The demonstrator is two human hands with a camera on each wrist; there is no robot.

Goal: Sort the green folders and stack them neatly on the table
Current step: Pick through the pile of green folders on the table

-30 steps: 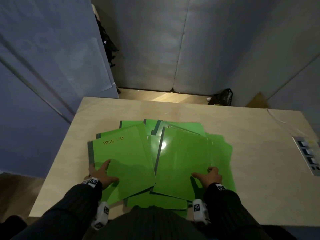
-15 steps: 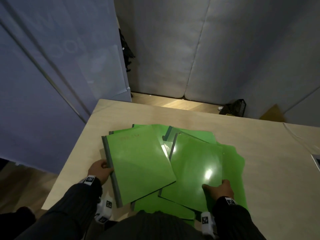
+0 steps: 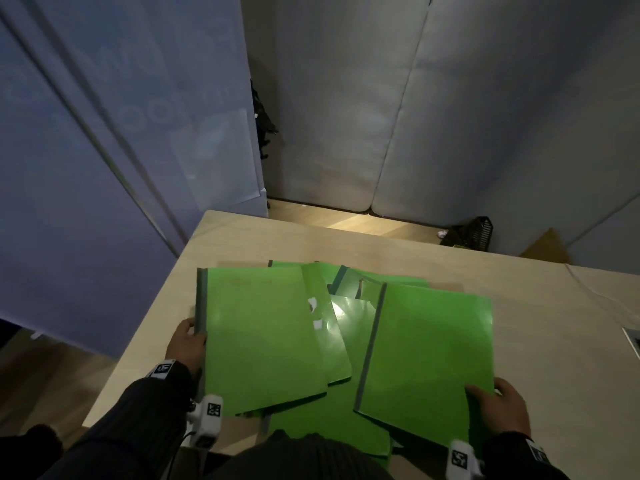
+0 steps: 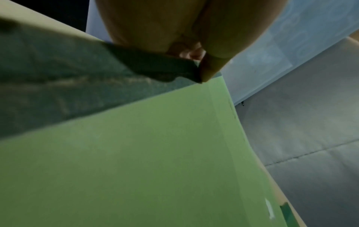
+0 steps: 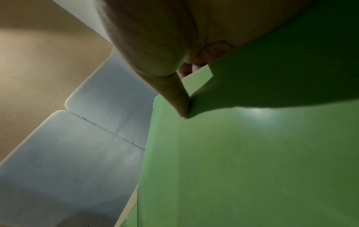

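Observation:
Several green folders lie overlapped on the pale wooden table (image 3: 540,306). My left hand (image 3: 187,344) grips the grey spine of the left green folder (image 3: 263,334), thumb on top; that folder (image 4: 136,161) fills the left wrist view under my left hand (image 4: 194,50). My right hand (image 3: 495,407) pinches the near right corner of the right green folder (image 3: 429,355), raised over the pile. The right wrist view has my right hand (image 5: 182,86) with its thumb on that folder (image 5: 252,161). More folders (image 3: 349,327) lie beneath and between the two.
Grey padded wall panels (image 3: 381,116) stand behind the table. A black basket (image 3: 474,233) sits on the floor at the far right. A bluish partition (image 3: 86,168) runs along the left. A white device edge (image 3: 632,341) lies at the table's right side.
Both hands went from resting flat on the folders to gripping one each. The left folder shifted left and straightened; the right folder moved right and lifted off the pile. The head view swung left.

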